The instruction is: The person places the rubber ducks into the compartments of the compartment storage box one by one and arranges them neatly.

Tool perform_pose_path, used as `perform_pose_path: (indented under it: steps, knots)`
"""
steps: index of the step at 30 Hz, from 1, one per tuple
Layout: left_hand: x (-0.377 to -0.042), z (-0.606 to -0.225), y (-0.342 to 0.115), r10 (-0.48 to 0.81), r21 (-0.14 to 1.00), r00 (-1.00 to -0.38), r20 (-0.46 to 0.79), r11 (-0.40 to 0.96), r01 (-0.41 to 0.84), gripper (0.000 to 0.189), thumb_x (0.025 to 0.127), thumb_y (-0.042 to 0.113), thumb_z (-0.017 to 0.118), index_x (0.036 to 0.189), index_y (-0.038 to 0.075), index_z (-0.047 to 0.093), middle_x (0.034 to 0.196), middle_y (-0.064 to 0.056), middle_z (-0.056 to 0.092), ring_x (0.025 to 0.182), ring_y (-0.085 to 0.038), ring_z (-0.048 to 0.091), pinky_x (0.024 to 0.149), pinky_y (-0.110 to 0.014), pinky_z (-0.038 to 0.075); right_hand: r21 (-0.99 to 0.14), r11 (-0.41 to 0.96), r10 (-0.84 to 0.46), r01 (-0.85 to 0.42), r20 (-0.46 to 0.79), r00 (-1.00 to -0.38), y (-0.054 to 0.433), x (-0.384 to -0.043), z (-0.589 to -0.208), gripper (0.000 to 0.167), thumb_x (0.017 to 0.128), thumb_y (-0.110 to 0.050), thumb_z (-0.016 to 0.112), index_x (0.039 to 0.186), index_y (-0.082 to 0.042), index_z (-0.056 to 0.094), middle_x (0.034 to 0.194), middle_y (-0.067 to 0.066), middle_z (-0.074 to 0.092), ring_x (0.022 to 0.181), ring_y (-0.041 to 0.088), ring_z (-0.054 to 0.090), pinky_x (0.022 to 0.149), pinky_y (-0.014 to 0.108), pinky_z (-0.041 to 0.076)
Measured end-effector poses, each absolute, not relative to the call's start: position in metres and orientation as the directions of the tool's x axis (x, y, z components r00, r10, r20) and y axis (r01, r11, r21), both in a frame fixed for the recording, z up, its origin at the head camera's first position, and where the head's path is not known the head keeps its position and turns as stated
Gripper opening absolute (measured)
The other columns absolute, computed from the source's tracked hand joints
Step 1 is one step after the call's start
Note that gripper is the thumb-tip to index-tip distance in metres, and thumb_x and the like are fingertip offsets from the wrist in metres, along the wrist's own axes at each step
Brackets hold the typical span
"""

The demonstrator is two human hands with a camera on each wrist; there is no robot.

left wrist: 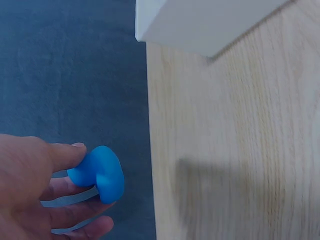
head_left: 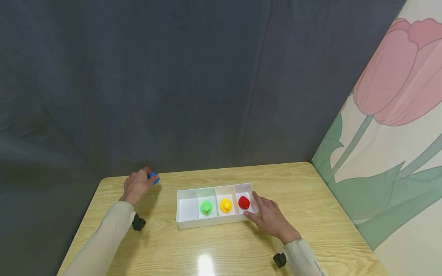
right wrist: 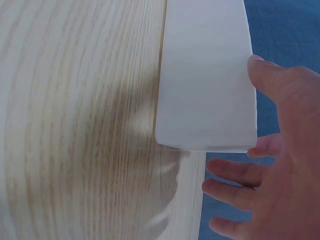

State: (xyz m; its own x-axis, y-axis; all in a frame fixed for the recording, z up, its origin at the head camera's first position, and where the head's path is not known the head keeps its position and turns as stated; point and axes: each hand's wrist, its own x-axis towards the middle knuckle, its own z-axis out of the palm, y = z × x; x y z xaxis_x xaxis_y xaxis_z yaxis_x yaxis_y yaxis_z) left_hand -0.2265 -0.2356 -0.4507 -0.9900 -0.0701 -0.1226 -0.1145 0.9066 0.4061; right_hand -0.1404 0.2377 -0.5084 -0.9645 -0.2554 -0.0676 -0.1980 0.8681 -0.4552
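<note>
Pinched between the thumb and fingers of my left hand [head_left: 137, 185] is a small blue rubber duck [left wrist: 103, 172], held above the table's far left part. A white tray [head_left: 187, 226] with a row of compartments lies to the right of that hand. Inside it are a green duck [head_left: 206, 207], a yellow duck [head_left: 226, 205] and a red rounded toy [head_left: 243, 202], each in its own compartment. My right hand [head_left: 271, 217] rests at the tray's right end, its thumb at the front rim and the other fingers spread and loosely extended.
The tray stands on a light wooden table [head_left: 165, 253]. A dark cloth [head_left: 179, 84] hangs behind the table's far edge. To the right is a wall covering with a pink tulip [head_left: 386, 73]. Both wrists carry a small black device [head_left: 139, 222].
</note>
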Motion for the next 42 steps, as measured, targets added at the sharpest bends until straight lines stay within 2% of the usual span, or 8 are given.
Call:
perform_pose_path:
  steps: [7, 13, 18, 24, 32, 42]
  knots:
    - [-0.223, -0.442, -0.223, -0.04, 0.418, -0.995, -0.092, 0.905, -0.075, 0.04, 0.107, 0.04, 0.063, 0.124, 0.003, 0.068, 0.106, -0.017, 0.078, 0.087, -0.032, 0.071, 0.069, -0.044, 0.055, -0.451, 0.868, -0.263, -0.208, -0.061, -0.963, 0.238, -0.14, -0.509, 0.09, 0.102, -0.056, 0.065, 0.165, -0.001, 0.033, 0.16, 0.024, 0.052, 0.147, 0.047, 0.051, 0.126, 0.073, 0.028]
    - [-0.218, -0.435, -0.213, -0.008, 0.422, -0.999, -0.037, 0.906, -0.023, 0.035, 0.106, 0.038, 0.066, 0.12, 0.006, 0.07, 0.1, -0.014, 0.079, 0.091, -0.033, 0.07, 0.069, -0.044, 0.056, -0.442, 0.871, -0.267, -0.216, -0.056, -0.962, 0.238, -0.142, -0.511, 0.09, 0.102, -0.056, 0.066, 0.165, -0.001, 0.034, 0.16, 0.023, 0.053, 0.146, 0.046, 0.052, 0.125, 0.073, 0.029]
    - [-0.214, -0.429, -0.205, 0.019, 0.434, -1.0, -0.003, 0.901, 0.016, 0.032, 0.106, 0.038, 0.066, 0.118, 0.009, 0.07, 0.095, -0.009, 0.079, 0.086, -0.028, 0.07, 0.067, -0.04, 0.054, -0.444, 0.87, -0.268, -0.217, -0.054, -0.962, 0.238, -0.143, -0.511, 0.089, 0.102, -0.056, 0.066, 0.165, -0.001, 0.033, 0.159, 0.023, 0.054, 0.146, 0.047, 0.051, 0.125, 0.073, 0.029]
    - [-0.209, -0.42, -0.197, 0.032, 0.452, -0.999, 0.011, 0.892, 0.034, 0.032, 0.106, 0.039, 0.066, 0.119, 0.011, 0.07, 0.098, -0.009, 0.079, 0.087, -0.027, 0.069, 0.064, -0.036, 0.052, -0.449, 0.868, -0.266, -0.213, -0.057, -0.962, 0.237, -0.142, -0.51, 0.09, 0.102, -0.055, 0.066, 0.165, -0.001, 0.033, 0.16, 0.024, 0.053, 0.146, 0.047, 0.051, 0.126, 0.073, 0.028]
    - [-0.198, -0.412, -0.188, 0.055, 0.45, -0.997, 0.061, 0.889, 0.077, 0.029, 0.105, 0.038, 0.068, 0.117, 0.012, 0.072, 0.102, -0.008, 0.079, 0.096, -0.031, 0.064, 0.066, -0.035, 0.046, -0.447, 0.871, -0.259, -0.205, -0.063, -0.964, 0.237, -0.142, -0.512, 0.09, 0.102, -0.055, 0.066, 0.165, -0.001, 0.033, 0.16, 0.024, 0.053, 0.147, 0.047, 0.051, 0.126, 0.072, 0.028]
    - [-0.187, -0.409, -0.178, 0.079, 0.453, -0.993, 0.091, 0.885, 0.112, 0.03, 0.103, 0.037, 0.071, 0.117, 0.01, 0.073, 0.096, -0.006, 0.077, 0.087, -0.025, 0.058, 0.062, -0.031, 0.04, -0.452, 0.867, -0.264, -0.208, -0.062, -0.963, 0.237, -0.142, -0.51, 0.09, 0.102, -0.054, 0.066, 0.165, 0.0, 0.033, 0.161, 0.024, 0.052, 0.146, 0.047, 0.051, 0.126, 0.074, 0.028]
